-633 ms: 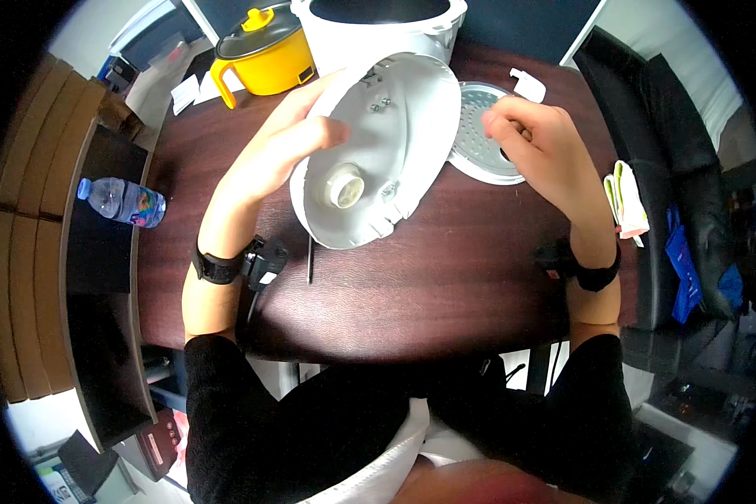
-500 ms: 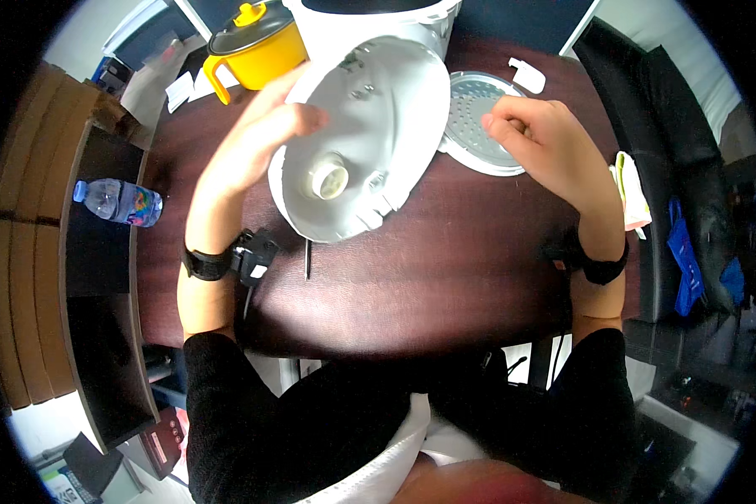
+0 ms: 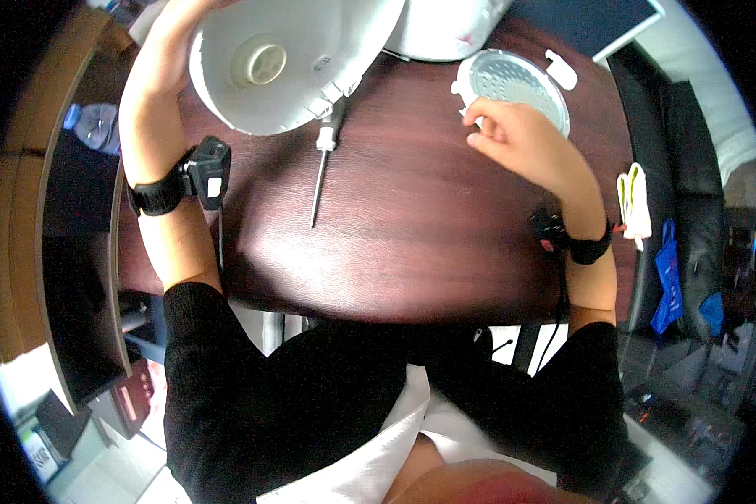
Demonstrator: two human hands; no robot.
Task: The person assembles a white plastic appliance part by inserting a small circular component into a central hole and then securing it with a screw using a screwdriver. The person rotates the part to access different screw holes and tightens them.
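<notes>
At the upper left, my left hand (image 3: 195, 7) is closed on the edge of a white plastic cover (image 3: 311, 50), its fingers mostly cut off by the frame's top. The cover is a tilted oval shell, its hollow inside towards me, with a round socket (image 3: 259, 63). A screwdriver (image 3: 320, 181) lies on the table, its handle partly hidden under the cover. My right hand (image 3: 517, 139) hovers at the near edge of a round perforated disc (image 3: 521, 80). Its fingers are curled together; anything between them is too small or hidden to make out.
A white appliance body (image 3: 449, 29) stands at the back. Beyond the disc lies a small white plastic piece (image 3: 561, 70). A folded cloth (image 3: 635, 202) is at the right table edge, a water bottle (image 3: 97, 126) on the left shelf. Straps with black devices are on both wrists.
My view has shifted. The cover in my left hand has moved left and away from me, uncovering more of the screwdriver. My right hand is now nearer the disc's near edge, its fingers still curled.
</notes>
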